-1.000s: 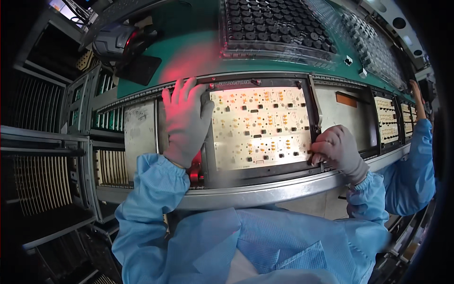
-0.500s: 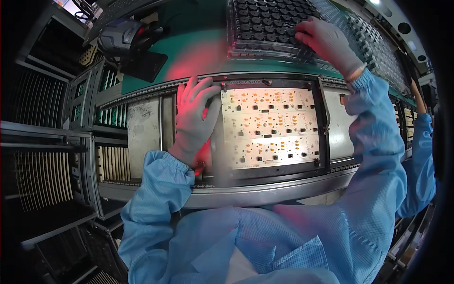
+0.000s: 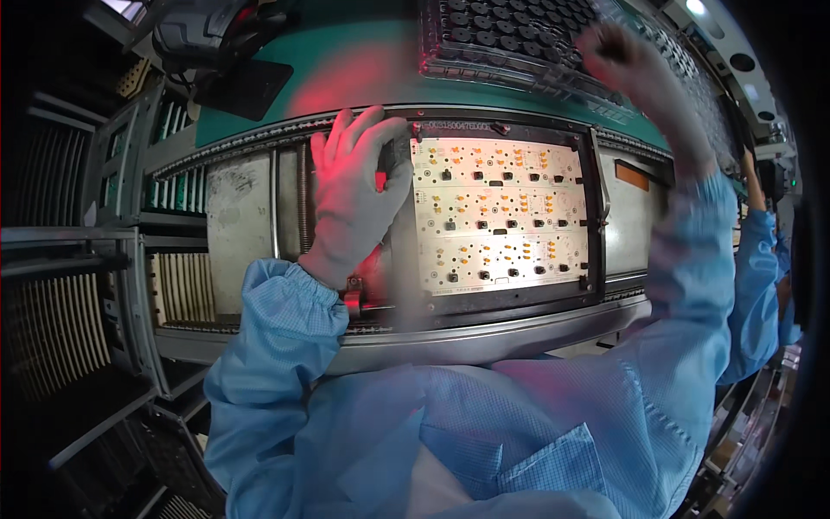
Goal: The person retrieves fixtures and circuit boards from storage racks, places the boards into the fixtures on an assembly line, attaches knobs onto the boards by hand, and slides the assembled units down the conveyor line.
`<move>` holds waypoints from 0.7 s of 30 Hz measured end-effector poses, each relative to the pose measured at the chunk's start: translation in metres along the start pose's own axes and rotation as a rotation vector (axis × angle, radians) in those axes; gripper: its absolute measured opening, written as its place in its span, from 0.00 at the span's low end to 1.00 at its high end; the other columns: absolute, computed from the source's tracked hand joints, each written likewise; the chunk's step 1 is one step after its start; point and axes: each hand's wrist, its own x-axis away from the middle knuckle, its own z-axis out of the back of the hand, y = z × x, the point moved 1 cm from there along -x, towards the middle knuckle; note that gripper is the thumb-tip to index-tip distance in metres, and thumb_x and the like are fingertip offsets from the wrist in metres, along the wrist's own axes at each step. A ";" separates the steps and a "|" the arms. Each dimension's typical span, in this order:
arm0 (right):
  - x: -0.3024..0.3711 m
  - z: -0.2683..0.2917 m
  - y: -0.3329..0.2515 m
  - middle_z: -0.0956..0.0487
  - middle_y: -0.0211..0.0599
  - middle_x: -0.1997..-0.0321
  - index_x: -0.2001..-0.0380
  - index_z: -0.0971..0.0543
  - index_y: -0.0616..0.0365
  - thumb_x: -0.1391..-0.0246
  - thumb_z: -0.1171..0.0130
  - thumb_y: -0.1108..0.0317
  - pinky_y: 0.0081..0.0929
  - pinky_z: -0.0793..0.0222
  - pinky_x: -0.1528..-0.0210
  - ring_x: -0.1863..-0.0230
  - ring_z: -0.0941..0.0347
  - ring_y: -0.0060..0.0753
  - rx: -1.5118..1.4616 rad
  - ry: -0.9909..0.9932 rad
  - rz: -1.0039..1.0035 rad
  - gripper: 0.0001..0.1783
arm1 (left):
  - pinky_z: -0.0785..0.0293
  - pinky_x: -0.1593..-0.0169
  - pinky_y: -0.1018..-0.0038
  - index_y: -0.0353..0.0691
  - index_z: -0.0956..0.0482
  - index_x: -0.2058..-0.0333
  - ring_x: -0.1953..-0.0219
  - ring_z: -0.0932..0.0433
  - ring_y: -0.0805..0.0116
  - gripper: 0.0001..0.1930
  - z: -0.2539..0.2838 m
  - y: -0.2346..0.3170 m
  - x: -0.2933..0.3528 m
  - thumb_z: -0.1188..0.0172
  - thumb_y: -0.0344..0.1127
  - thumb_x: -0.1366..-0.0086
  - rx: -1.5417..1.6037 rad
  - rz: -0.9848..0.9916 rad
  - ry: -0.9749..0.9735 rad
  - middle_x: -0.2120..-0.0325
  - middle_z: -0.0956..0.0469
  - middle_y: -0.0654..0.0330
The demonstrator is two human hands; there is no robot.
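Note:
My left hand point(image 3: 354, 190), in a grey glove, rests at the left edge of a dark frame point(image 3: 510, 304). Its fingers are apart, with index finger and thumb curved around a gap near the frame's upper left corner. Inside the frame lies a pale circuit board panel point(image 3: 501, 208) carrying rows of small orange and black components. My right hand point(image 3: 635, 73), gloved too, is smeared by motion at the right side of a clear plastic tray point(image 3: 484, 69) of round black parts point(image 3: 510, 26). Whether its fingers hold anything is too blurred to see.
Chain rails point(image 3: 259, 151) run along the conveyor beside a green mat point(image 3: 346, 73). A grey and black device point(image 3: 194, 39) stands at the far left. Slotted racks point(image 3: 181, 285) are on the left. Another person's blue sleeve point(image 3: 752, 303) shows at the right.
The right hand has shifted rightward at the tray and is now blurred. The left hand stays at the frame edge, its index finger more bent. The whole view has shifted slightly.

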 end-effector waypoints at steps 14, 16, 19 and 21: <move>0.083 -0.056 0.000 0.24 0.35 0.47 0.45 0.24 0.57 0.47 0.43 0.82 0.22 0.29 0.50 0.55 0.25 0.26 -0.060 -0.224 0.002 0.25 | 0.49 0.31 0.50 0.44 0.33 0.38 0.36 0.40 0.45 0.34 0.003 0.029 -0.012 0.43 0.24 0.47 -0.423 -0.031 0.094 0.40 0.34 0.52; 0.080 -0.059 0.002 0.23 0.36 0.47 0.44 0.24 0.57 0.48 0.43 0.83 0.24 0.28 0.51 0.55 0.24 0.29 -0.040 -0.218 0.022 0.26 | 0.50 0.30 0.49 0.44 0.33 0.38 0.35 0.41 0.45 0.33 0.001 0.028 -0.012 0.43 0.26 0.45 -0.396 -0.048 0.096 0.39 0.35 0.52; 0.076 -0.060 0.000 0.23 0.37 0.49 0.44 0.24 0.58 0.49 0.43 0.83 0.25 0.27 0.51 0.54 0.24 0.31 0.050 -0.267 0.023 0.26 | 0.54 0.30 0.42 0.45 0.35 0.38 0.34 0.42 0.50 0.38 0.000 0.024 -0.010 0.35 0.27 0.51 -0.388 -0.037 0.076 0.40 0.36 0.56; 0.075 -0.060 0.003 0.22 0.38 0.48 0.44 0.25 0.57 0.50 0.43 0.84 0.26 0.27 0.50 0.51 0.24 0.34 0.111 -0.295 0.137 0.28 | 0.55 0.30 0.43 0.45 0.35 0.38 0.34 0.42 0.49 0.38 -0.002 0.020 -0.009 0.35 0.27 0.50 -0.356 -0.027 0.082 0.40 0.36 0.56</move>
